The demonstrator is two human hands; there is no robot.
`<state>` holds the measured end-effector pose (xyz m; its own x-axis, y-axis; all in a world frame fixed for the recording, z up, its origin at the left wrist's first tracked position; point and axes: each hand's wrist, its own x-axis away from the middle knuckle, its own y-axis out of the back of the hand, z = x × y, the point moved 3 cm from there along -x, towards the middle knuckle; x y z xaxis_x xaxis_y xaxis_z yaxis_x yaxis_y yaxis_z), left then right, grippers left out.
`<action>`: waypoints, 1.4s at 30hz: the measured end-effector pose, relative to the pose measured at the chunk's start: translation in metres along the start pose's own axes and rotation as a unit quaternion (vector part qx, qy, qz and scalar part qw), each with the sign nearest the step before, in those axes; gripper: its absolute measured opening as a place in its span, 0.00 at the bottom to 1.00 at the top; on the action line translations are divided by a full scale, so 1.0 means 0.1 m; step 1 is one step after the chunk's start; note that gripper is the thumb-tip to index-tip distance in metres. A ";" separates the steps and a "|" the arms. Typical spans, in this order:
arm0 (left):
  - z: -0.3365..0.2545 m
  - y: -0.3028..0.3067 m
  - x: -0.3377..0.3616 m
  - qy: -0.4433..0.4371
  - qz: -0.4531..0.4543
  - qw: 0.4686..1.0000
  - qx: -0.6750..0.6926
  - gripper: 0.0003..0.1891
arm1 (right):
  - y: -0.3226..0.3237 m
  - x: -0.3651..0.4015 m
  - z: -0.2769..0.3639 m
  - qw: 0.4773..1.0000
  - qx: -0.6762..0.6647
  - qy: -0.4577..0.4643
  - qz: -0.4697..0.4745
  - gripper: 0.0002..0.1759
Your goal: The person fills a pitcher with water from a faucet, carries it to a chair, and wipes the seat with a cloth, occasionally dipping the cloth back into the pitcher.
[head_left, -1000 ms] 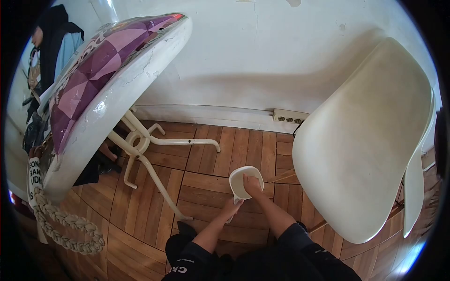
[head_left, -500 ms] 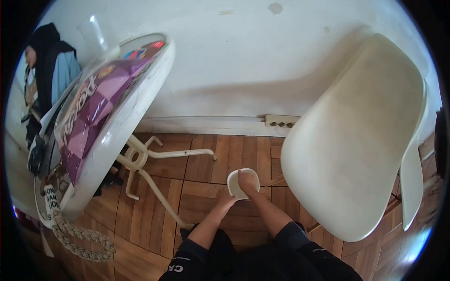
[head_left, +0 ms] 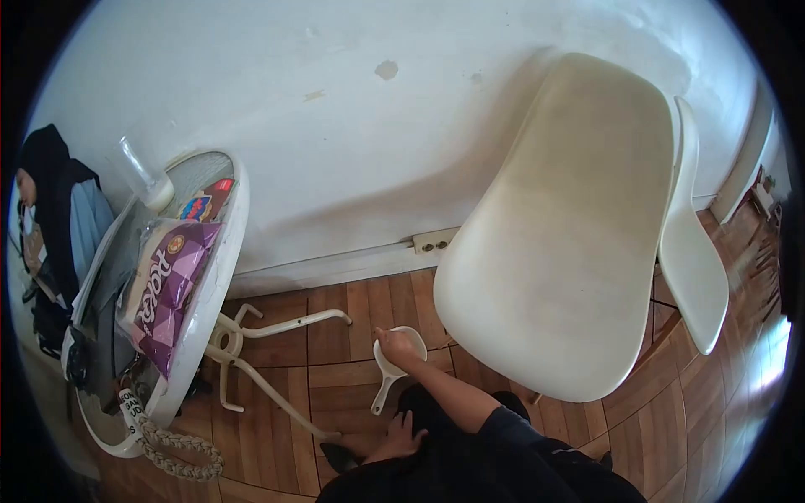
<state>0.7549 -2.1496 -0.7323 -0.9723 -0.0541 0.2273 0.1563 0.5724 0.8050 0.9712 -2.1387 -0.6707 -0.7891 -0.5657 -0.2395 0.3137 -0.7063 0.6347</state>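
My right hand grips the rim of a small white pan with a long handle, holding it low over the wooden floor. Its handle points down and to the left. My left hand is off the pan and rests against my dark trousers by my knee, fingers spread, holding nothing. A white chair stands just right of the pan.
A round white table on thin white legs stands at the left, bearing a purple snack bag, a clear glass and a braided rope. Another person in dark clothes sits behind it. A wall socket strip sits by the skirting.
My left hand has let go of the pan's handle and dropped to my knee. My right hand keeps the pan. The view has risen and pulled back from the floor.
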 end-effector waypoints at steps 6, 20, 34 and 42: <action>-0.04 0.33 -0.38 -0.143 0.089 0.984 0.063 0.21 | 0.37 -0.01 0.43 0.997 0.053 0.049 -0.002 0.25; -0.32 0.90 -1.95 0.051 0.411 0.909 0.041 0.19 | 0.94 -0.43 1.06 0.964 -0.236 -0.016 0.125 0.28; -1.41 1.57 -1.21 -0.179 -0.262 0.880 0.353 0.08 | 2.98 0.76 0.28 0.974 -0.086 -0.204 -0.050 0.20; -1.96 1.70 -0.88 -0.374 -0.261 0.865 0.210 0.09 | 3.69 1.46 0.03 0.816 -0.448 -0.278 -0.236 0.24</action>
<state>0.9013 -2.2079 -0.5087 -0.7558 0.0598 -0.6521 -0.2625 0.8847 0.3853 0.9705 -2.4809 -0.4692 -0.9731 -0.0360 0.2274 -0.0307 -0.9586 -0.2829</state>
